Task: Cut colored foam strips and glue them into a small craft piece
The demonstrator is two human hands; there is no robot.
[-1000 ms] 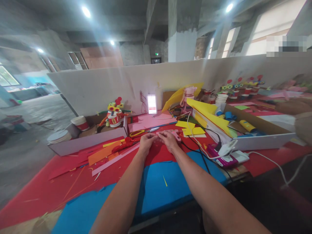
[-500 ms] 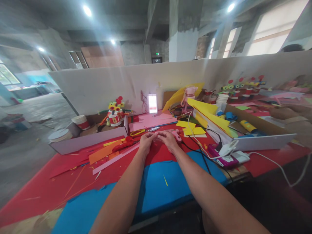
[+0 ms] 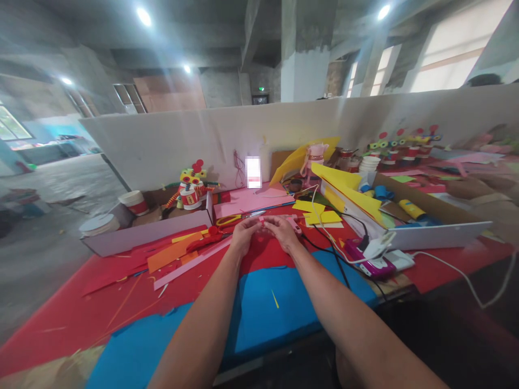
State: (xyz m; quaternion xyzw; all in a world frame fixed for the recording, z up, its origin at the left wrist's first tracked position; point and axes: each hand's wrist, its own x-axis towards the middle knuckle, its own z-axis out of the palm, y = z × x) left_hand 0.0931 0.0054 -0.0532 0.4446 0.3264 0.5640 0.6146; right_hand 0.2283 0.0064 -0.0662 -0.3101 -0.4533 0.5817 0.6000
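Pink piece (image 3: 261, 220), apparently not yet finished, is pinched in the fingertips of left hand (image 3: 244, 235) and right hand (image 3: 283, 234) above the table (image 3: 101, 319), while one cup figure (image 3: 190, 199) beyond looks assembled.

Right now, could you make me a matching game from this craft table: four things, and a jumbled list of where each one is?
1. Small pink piece
2. Yellow tube
3. Blue sheet
4. Yellow-handled scissors

A. Near edge of the red tabletop
B. Just beyond the left hand
C. Inside the right-hand box
D. Between the left hand and right hand

Pairs: 1-D, 2-C, 3-A, 4-B
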